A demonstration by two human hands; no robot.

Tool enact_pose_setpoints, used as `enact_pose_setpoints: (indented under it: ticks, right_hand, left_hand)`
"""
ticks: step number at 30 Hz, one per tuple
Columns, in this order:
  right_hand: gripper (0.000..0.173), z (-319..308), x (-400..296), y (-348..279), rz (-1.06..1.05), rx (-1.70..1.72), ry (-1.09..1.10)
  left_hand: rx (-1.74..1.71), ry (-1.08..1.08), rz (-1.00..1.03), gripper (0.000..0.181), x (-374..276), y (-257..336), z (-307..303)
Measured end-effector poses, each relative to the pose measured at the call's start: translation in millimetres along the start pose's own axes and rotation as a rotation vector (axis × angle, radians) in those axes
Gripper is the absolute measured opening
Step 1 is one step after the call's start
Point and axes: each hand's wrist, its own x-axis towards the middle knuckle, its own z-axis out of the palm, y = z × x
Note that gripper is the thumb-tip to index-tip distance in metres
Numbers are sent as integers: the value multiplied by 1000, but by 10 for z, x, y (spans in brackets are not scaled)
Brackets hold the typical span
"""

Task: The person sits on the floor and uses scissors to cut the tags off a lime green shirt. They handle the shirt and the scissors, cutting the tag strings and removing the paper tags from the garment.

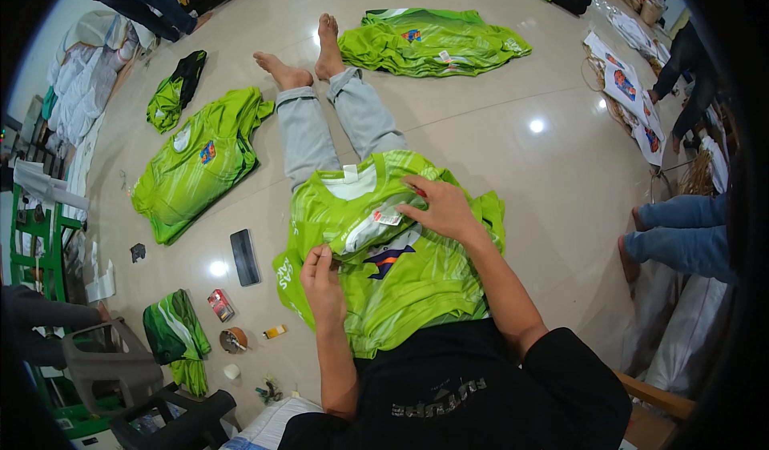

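A lime-green sports jersey (420,270) lies across my lap and thighs, its neckline away from me. My left hand (324,282) pinches a fold of its fabric between thumb and fingertips. Over the right side of the jersey, my right hand (441,207) has a small red object (419,192) in its fingers, mostly hidden by them. Beside that thumb, a white tag (387,217) with red and printed marks rests on a turned-up part of the fabric. A plain white label (350,174) shows at the inside of the collar.
More green jerseys lie left (198,162) and beyond my feet (432,44). At my left are a phone (245,258), a cigarette pack (221,304), a round ashtray (233,340) and a yellow lighter (275,331). Plastic chairs (111,360) stand lower left; people are around the edges.
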Motion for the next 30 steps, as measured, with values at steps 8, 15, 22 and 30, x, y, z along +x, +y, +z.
enact_pose_setpoints:
  ticks: [8, 15, 22, 30]
  right_hand:
    - [34, -288, 269, -65, 171, 216, -365]
    - [34, -638, 259, -310, 319, 544, -455]
    - [24, -653, 187, -275, 419, 654, -399]
    - [26, -589, 97, -511, 132, 237, -360]
  left_hand:
    - [602, 8, 84, 24, 251, -54, -253]
    - [971, -530, 381, 48, 397, 484, 653]
    - [612, -913, -268, 34, 679, 394, 654]
    - [532, -877, -323, 23, 653, 193, 386]
